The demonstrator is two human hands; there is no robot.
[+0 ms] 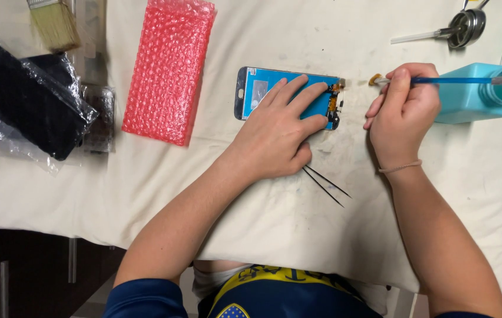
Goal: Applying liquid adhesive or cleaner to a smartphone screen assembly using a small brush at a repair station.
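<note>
The left hand (277, 138) lies flat with fingers (298, 97) spread, pressing a flat blue-backed phone screen panel (257, 88) onto the cream cloth-covered bench (262, 229). Just right of the panel's end, the right hand (404, 112) has its fingers pinched around a thin blue-handled brush (457, 80), its bristle tip near the panel's corner. Behind that hand stands a turquoise plastic bottle (474, 97); its contents cannot be seen. Black tweezers (326, 182) lie beside the left wrist.

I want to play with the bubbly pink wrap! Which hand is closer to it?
Left. The left hand presses on the blue phone screen part, just right of the pink bubble wrap. The right hand, holding a thin brush, is farther right.
</note>
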